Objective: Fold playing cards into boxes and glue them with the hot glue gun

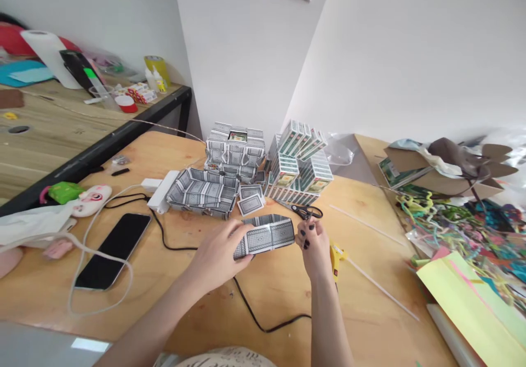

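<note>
My left hand (219, 249) grips the left end of a folded piece made of playing cards (269, 234), thumb in front and fingers behind. The piece has grey patterned card backs and is tilted above the table. At its right end is my right hand (313, 244), with fingers curled together. Whether it pinches the piece or something small is hidden. Just beyond those fingers are black-handled scissors (306, 211). A yellow glue gun (337, 258) lies to the right of my right wrist, partly behind it.
Behind stand a card-built tray (203, 191), a card-built block (235, 148), loose cards (250, 200) and stacked card boxes (298, 164). On the left lie a phone (115, 251), a white power strip (163, 191) and cables. Glue sticks (382, 290) and colourful craft scraps (464, 230) are right.
</note>
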The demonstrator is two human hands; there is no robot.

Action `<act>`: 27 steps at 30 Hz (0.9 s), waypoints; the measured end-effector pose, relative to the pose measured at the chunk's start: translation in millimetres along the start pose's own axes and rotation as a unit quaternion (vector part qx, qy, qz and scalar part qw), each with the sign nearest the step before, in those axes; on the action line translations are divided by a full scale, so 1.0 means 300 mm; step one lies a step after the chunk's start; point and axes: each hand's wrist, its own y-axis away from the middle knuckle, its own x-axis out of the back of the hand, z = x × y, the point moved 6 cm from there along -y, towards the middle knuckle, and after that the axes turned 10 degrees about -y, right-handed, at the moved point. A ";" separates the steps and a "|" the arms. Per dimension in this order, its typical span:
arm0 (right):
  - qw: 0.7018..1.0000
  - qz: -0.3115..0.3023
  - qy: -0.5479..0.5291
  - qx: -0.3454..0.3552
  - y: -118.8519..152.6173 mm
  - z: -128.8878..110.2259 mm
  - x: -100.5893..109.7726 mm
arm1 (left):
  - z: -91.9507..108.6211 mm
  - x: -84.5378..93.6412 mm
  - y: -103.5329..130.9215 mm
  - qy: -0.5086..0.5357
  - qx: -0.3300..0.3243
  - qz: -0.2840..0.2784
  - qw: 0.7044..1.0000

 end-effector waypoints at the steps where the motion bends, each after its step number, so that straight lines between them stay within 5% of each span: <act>1: 1.000 -0.007 -0.010 0.000 0.011 -0.015 -0.021 | 0.001 -0.006 -0.004 -0.001 -0.008 -0.002 1.000; 9: 1.000 0.011 0.022 -0.017 0.050 -0.034 -0.107 | -0.010 0.007 -0.018 0.030 -0.042 0.012 0.999; 16: 0.992 -0.114 0.026 0.055 -0.010 -0.076 -0.208 | -0.007 0.010 -0.036 0.017 -0.072 0.027 0.997; 27: 0.988 -0.120 0.086 0.055 -0.074 -0.017 -0.233 | -0.030 -0.010 -0.031 0.030 -0.093 0.063 0.993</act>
